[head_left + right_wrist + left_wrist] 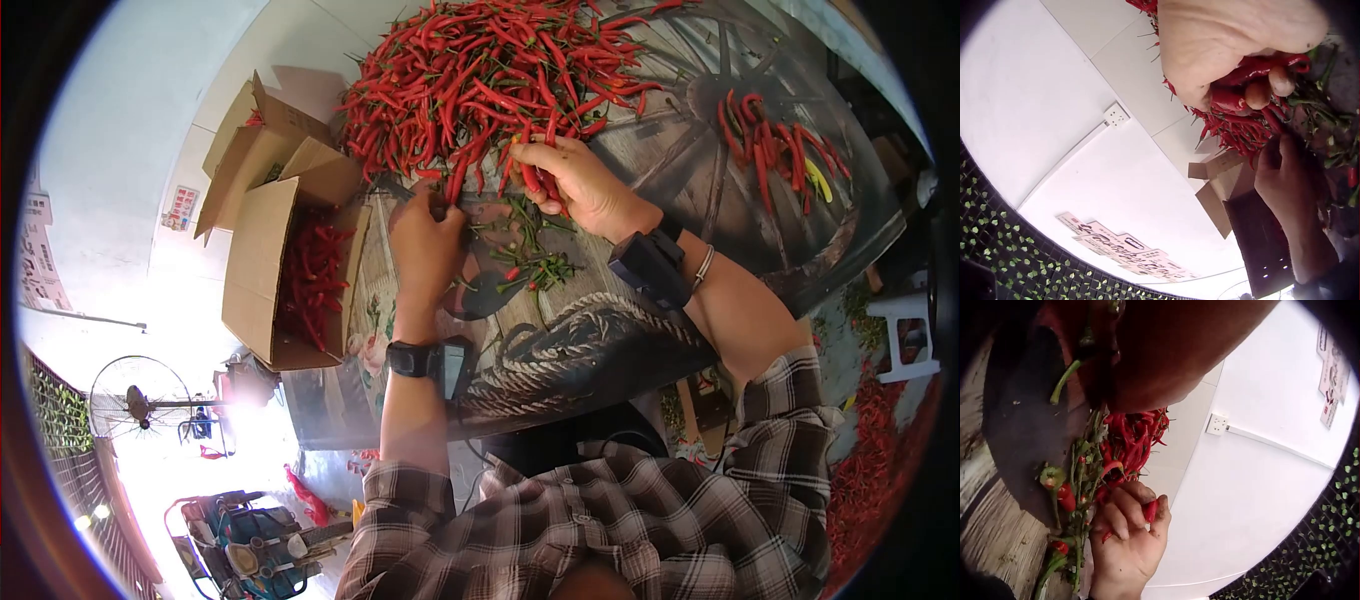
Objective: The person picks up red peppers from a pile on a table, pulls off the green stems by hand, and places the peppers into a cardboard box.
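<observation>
My right hand (580, 185) grips a few red chili peppers (1229, 99) in its curled fingers, at the front edge of a large heap of chili peppers (480, 85). To its left, my left hand (425, 240) has its fingers bent at the heap's edge and pinches a chili pepper, mostly hidden by the fingers. A green stem (1067, 381) shows beside those fingers in the left wrist view. Between and below the hands, picked green stems (540, 268) with a few red bits lie on the printed tabletop.
An open cardboard box (262, 275) with red chilies inside stands at the left, its flaps raised. A smaller group of chilies (775, 150) with a yellow-green one lies at the right of the table. A white stool (905, 335) and more chilies (870, 480) are on the floor.
</observation>
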A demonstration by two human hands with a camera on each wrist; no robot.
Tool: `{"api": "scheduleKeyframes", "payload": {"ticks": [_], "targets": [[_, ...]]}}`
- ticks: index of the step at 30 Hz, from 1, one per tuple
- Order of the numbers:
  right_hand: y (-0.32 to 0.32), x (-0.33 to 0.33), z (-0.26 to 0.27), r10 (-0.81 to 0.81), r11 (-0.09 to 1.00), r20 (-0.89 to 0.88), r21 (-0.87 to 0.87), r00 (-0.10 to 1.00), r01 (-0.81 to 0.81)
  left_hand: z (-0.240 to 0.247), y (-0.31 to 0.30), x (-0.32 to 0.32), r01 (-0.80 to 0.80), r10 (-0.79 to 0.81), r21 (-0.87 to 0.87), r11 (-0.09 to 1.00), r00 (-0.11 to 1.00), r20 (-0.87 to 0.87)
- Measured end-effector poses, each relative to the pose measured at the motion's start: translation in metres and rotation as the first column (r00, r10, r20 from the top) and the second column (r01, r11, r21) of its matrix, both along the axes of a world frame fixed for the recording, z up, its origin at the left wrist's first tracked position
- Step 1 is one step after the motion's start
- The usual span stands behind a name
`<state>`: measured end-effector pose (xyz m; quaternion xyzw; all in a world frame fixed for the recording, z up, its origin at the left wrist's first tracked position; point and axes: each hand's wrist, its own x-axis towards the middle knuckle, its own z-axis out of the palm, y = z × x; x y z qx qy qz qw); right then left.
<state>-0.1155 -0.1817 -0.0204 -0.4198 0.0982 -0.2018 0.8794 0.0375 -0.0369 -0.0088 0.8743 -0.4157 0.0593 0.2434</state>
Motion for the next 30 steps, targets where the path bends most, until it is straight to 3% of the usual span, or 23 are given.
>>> {"api": "scheduleKeyframes", "payload": {"ticks": [1,7,14,16,19,25,28,30], "targets": [[0.000,0.000,0.000,0.000,1.000,0.002,0.001,1.000,0.000,0.003,0.002,-0.002,-0.038,0.039,0.012,0.999,0.996,-0.083],[0.005,-0.002,0.007,-0.024,0.999,0.006,-0.036,1.000,0.024,0.007,0.013,0.012,-0.033,0.046,0.095,0.995,0.989,-0.140],[0.006,0.002,0.004,-0.019,1.000,-0.045,-0.015,0.999,0.019,0.005,0.015,0.015,0.002,0.000,0.059,0.998,1.000,-0.029],[0.006,0.002,0.003,-0.016,1.000,-0.031,-0.021,0.999,0.016,0.018,0.018,0.014,-0.064,0.077,0.044,0.997,0.918,-0.390],[0.006,0.001,0.004,0.003,1.000,-0.024,-0.016,1.000,-0.003,0.039,0.025,0.008,-0.008,-0.016,-0.057,0.998,0.908,-0.419],[0.009,-0.001,0.008,0.032,0.998,-0.064,-0.052,0.997,-0.035,0.028,0.029,0.024,0.066,-0.133,-0.187,0.980,0.916,-0.378],[0.010,-0.002,0.009,0.049,0.996,-0.069,-0.065,0.996,-0.053,0.028,0.027,0.015,0.052,-0.060,-0.030,0.998,0.918,-0.392],[0.009,-0.002,0.008,0.060,0.996,-0.067,-0.064,0.996,-0.064,0.023,0.026,0.016,0.042,-0.064,-0.061,0.997,0.904,-0.423]]}}
